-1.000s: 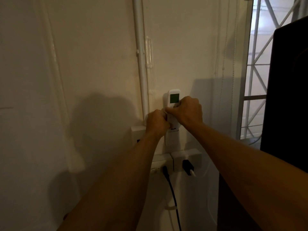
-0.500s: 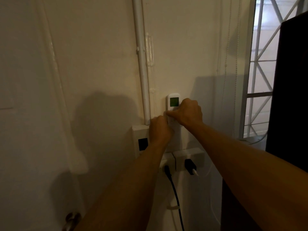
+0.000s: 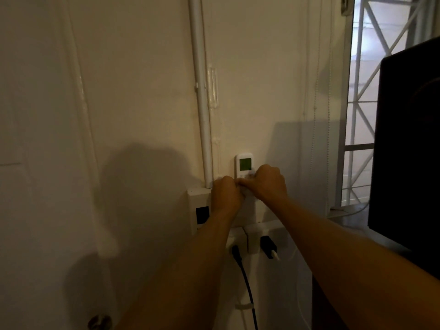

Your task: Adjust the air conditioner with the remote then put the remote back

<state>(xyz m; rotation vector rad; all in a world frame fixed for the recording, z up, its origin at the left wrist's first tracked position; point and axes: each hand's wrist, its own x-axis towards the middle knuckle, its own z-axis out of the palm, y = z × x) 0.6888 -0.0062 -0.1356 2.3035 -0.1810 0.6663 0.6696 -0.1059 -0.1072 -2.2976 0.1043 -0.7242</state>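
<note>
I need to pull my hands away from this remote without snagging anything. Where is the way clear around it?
Bare wall lies right of the remote, up to the blind cords, and above it. Left, the pipe and switch box crowd in. Below, the plugs and black cable clutter the sockets.

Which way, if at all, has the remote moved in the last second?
Yes, downward. The remote now has its top nearer the lower end of the white pipe and closer to the outlet boxes.
</note>
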